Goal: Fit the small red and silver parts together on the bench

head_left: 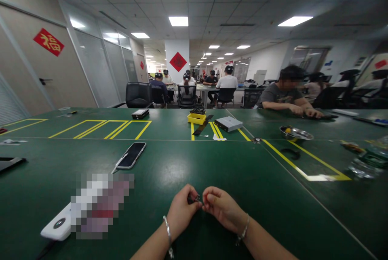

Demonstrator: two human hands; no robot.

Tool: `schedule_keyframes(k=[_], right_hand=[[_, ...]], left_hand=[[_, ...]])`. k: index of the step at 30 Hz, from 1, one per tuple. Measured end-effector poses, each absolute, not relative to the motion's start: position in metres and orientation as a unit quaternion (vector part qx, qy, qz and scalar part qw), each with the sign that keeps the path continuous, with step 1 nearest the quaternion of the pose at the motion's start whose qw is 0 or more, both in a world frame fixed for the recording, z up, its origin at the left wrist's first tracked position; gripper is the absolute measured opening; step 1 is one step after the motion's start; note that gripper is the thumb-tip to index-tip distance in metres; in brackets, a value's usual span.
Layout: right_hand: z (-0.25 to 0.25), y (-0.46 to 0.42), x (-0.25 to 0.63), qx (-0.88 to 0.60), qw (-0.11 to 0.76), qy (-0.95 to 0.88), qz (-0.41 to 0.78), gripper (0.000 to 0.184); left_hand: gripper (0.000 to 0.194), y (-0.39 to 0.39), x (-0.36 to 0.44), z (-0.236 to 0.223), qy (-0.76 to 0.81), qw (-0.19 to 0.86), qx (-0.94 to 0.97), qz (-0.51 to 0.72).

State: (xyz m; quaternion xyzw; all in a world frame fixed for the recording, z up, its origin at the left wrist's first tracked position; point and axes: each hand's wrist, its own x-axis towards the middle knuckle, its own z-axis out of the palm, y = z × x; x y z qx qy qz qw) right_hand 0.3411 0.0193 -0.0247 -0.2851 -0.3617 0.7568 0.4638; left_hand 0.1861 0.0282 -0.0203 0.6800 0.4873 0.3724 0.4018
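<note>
My left hand (183, 208) is closed in a pinch over the green tabletop (163, 179). Something small, dark and partly shiny shows at its fingertips, too small to name. Almost touching it, my right hand (223, 208) has its thumb and fingers curled together. Whatever the right fingertips hold, if anything, is hidden. Both wrists wear silvery bracelets. Beyond the left hand lies a phone (132, 156) with a white cable.
At left are a white device (59, 223) and a blurred-out item (103, 207). Farther back stand a yellow tray (196, 119), a grey box (228, 124) and a metal bowl (298, 135). A plastic bottle (368, 163) lies right. A person (285, 96) works across the table.
</note>
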Motion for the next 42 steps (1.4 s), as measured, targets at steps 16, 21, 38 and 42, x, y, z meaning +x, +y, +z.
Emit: schedule_keyframes(k=[16, 21, 38, 42], right_hand=[[-0.019, 0.016, 0.345, -0.319, 0.467, -0.354, 0.745, 0.019], [-0.017, 0.016, 0.343, -0.319, 0.466, -0.367, 0.739, 0.016], [-0.016, 0.016, 0.335, -0.362, 0.457, -0.397, 0.709, 0.02], [-0.017, 0.014, 0.331, -0.386, 0.481, -0.365, 0.697, 0.024]], left_hand=[[0.012, 0.029, 0.185, -0.024, 0.493, 0.373, 0.697, 0.362], [0.011, 0.027, 0.184, -0.019, 0.488, 0.384, 0.696, 0.359], [0.011, 0.023, 0.182, -0.017, 0.486, 0.377, 0.704, 0.354], [0.015, 0.023, 0.182, -0.019, 0.484, 0.369, 0.711, 0.352]])
